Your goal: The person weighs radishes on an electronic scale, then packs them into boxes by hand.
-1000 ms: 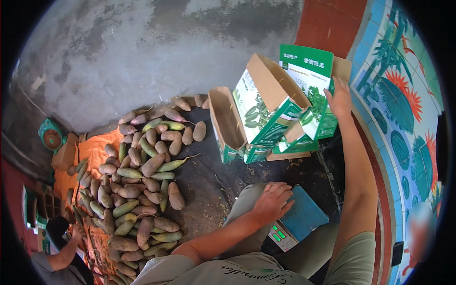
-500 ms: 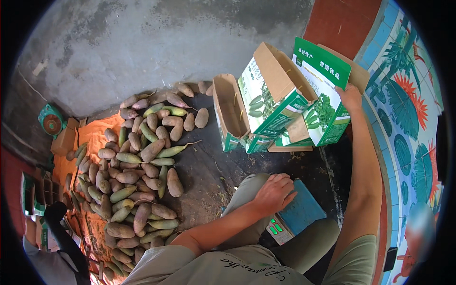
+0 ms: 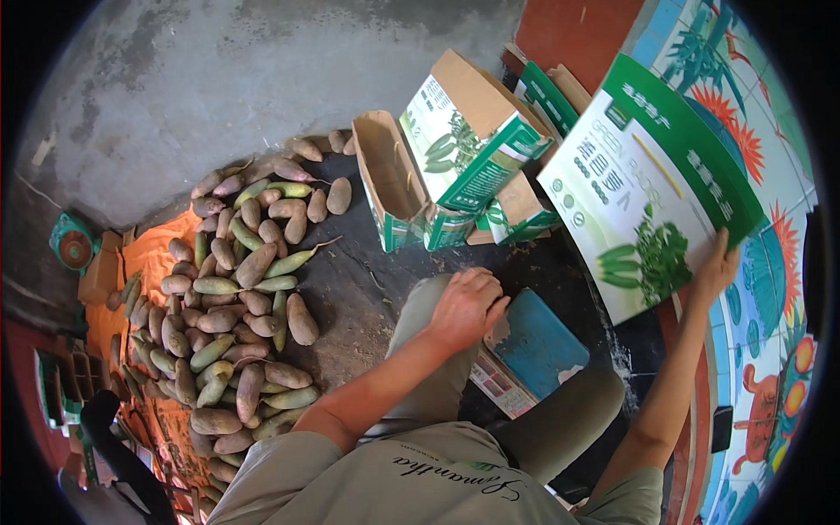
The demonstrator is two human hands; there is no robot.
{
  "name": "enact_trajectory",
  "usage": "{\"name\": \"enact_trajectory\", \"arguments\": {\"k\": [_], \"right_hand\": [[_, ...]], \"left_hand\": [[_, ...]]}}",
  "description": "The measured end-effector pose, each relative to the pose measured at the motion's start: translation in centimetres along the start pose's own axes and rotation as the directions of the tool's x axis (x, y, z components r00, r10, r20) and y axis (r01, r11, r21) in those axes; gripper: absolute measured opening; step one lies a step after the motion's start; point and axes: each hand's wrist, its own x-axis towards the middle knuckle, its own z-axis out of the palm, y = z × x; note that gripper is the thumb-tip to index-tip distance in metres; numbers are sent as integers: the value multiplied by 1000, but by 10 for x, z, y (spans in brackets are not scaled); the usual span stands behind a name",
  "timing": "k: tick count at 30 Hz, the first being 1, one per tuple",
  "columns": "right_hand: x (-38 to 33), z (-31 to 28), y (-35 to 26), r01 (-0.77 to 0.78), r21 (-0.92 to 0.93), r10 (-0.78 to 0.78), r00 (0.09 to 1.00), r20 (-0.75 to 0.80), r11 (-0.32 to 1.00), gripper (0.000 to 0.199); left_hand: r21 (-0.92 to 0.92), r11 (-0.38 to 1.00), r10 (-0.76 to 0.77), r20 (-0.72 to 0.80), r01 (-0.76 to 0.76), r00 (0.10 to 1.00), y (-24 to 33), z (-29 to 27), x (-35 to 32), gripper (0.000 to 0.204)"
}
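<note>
Green-white printed cardboard carton (image 3: pixel 647 192), right of blue-topped flat scale (image 3: pixel 541 341), gripped in my right hand (image 3: pixel 716 269). Left hand (image 3: pixel 471 302) apart, curled near knee (image 3: pixel 422 315); palm hidden, cannot tell if empty. Step, I judge: carrying carton; next move calls for two-handed support.

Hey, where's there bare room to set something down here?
Mainly the crumb-strewn dark sheet between the radish pile and left leg; a narrower strip runs between the open boxes and the scale, whose blue top looks bare. It's crowded left, among radishes, and upper right, where boxes bunch and the right hand holds a green-and-white carton.
</note>
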Motion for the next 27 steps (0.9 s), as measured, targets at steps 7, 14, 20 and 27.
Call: {"name": "enact_trajectory", "arguments": {"k": [7,14,20,27], "right_hand": [[-36,-169,16,-221,-131,222,975,-4,966,37],[-71,-160,-11,-97,-159,142,942,303,983,33],[-125,-121,9,-56,-96,94,887,453,994,24],[-184,-141,34,1,-132,56,900,432,991,28]], "left_hand": [[39,999,-17,49,16,999,2,-6,-1,14],[65,998,14,-6,-13,1000,-1,-3,-5,14],[47,998,50,-23,-49,998,3,10,-6,14],[16,999,44,23,-45,999,6,16,-5,15]]}}
